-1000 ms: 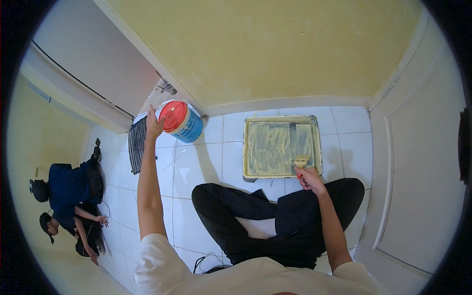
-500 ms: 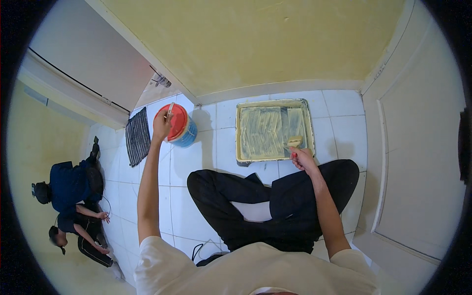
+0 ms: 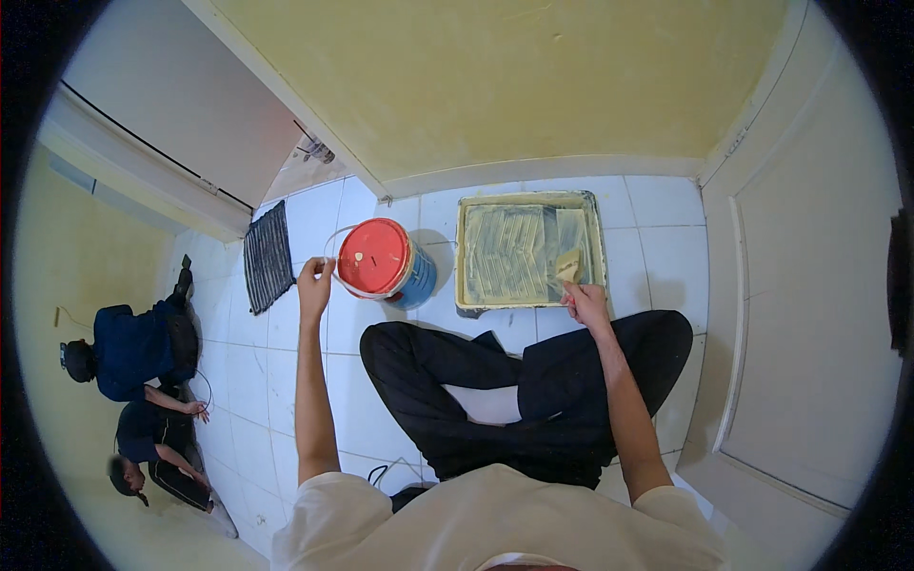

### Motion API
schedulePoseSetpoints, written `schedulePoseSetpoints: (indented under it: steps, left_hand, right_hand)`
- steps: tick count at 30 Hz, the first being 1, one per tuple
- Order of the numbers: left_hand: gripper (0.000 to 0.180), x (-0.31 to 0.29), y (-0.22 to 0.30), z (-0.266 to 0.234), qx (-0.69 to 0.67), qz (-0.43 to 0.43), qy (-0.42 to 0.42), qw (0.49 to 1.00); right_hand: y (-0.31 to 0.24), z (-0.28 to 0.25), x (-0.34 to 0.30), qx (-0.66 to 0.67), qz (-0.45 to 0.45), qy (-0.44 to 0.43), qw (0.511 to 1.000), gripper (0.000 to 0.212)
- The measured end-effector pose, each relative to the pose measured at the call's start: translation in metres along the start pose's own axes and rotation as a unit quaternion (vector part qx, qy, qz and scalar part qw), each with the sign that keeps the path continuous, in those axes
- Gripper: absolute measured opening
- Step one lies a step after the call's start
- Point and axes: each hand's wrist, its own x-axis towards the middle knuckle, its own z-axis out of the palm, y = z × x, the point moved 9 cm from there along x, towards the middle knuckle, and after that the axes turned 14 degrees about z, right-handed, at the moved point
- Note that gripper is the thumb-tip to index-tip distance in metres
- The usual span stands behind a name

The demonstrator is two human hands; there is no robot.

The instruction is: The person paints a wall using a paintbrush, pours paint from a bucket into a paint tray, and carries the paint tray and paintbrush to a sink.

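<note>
To the front left, a paint bucket (image 3: 417, 276) with a red lid (image 3: 373, 255) and blue side stands on the tiles. Its thin wire handle (image 3: 329, 244) is swung down on the left, pinched in the fingers of my left hand (image 3: 315, 283). A paintbrush (image 3: 569, 265) with pale yellow paint on its bristles is gripped in my right hand (image 3: 585, 305), head pointing away from me. That brush is over the right front part of a ribbed paint tray (image 3: 463, 255), coated in the same yellow.
A dark striped mat (image 3: 268, 257) lies left of the bucket. Beyond the tray rises a yellow wall (image 3: 514, 86). A white door (image 3: 800, 314) stands at the right. Two people sit on the floor at far left, one in a blue top (image 3: 133, 350).
The bucket has shifted right, closer to the tray. My left hand has come lower with the handle, uncovering the lid. The brush head has turned more upright over the tray.
</note>
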Motion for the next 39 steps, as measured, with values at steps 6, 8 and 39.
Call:
schedulePoseSetpoints:
  steps: [6, 8, 39]
  left_hand:
    - [0.06, -0.059, -0.093, 0.057, -0.226, -0.225, -0.093, 0.943]
    - [0.06, -0.064, -0.094, 0.084, -0.332, -0.261, -0.151, 0.894]
    - [0.04, 0.012, -0.065, 0.04, 0.161, -0.094, -0.176, 0.967]
  right_hand:
    - [-0.018, -0.014, 0.001, -0.07, -0.17, 0.128, 0.975, 0.033]
    - [-0.024, -0.029, -0.004, -0.1, -0.192, 0.18, 0.959, 0.03]
    - [-0.024, -0.15, 0.073, -0.562, 0.005, 0.282, 0.777, 0.02]
